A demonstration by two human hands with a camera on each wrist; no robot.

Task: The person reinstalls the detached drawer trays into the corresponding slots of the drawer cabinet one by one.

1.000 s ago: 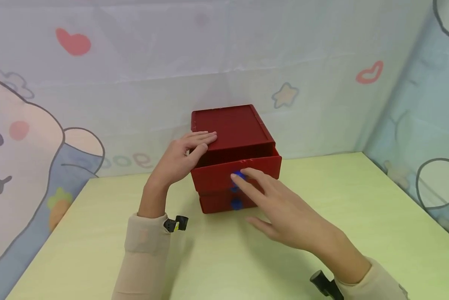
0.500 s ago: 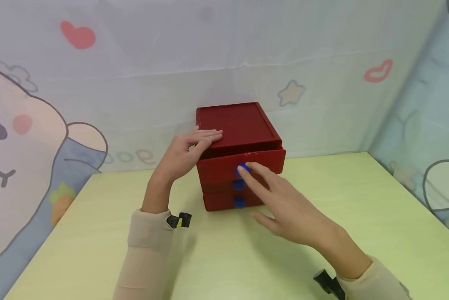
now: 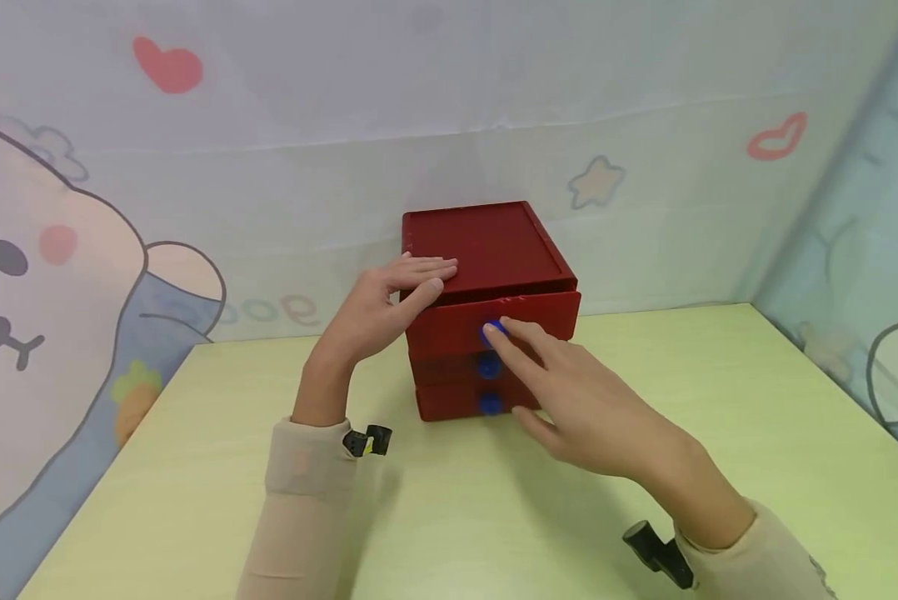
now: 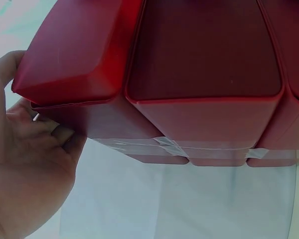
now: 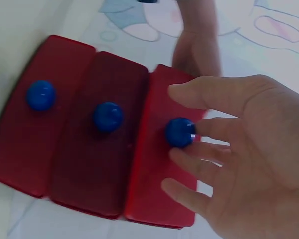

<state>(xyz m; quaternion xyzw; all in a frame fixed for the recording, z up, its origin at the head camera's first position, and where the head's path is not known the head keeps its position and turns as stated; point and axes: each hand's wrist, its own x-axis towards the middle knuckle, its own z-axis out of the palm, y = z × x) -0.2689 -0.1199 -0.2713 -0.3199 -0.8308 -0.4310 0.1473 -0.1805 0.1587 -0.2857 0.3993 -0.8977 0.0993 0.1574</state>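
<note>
A red drawer unit (image 3: 494, 237) with three drawers stands on the table. Its top drawer (image 3: 449, 327) sticks out a little, with a narrow dark gap under the cabinet's top. My left hand (image 3: 377, 308) lies over the top left front edge, fingers stretched flat on the cabinet's top and thumb near the gap. My right hand (image 3: 584, 400) is in front of the unit, fingertips at the top drawer's blue knob (image 5: 179, 132). In the right wrist view its fingers are spread and fairly straight around that knob, not curled on it.
Below are the middle blue knob (image 3: 489, 365) and the bottom blue knob (image 3: 490, 404), on drawers pushed in. The unit stands on a pale yellow-green table (image 3: 254, 400). A cartoon-printed cloth (image 3: 329, 183) hangs close behind. Clear tape (image 4: 209, 148) crosses the unit's side.
The top drawer has slid inward, and the gap above it has narrowed. My right hand has moved forward with its knob. My left hand stays on the cabinet; the head view shifts slightly.
</note>
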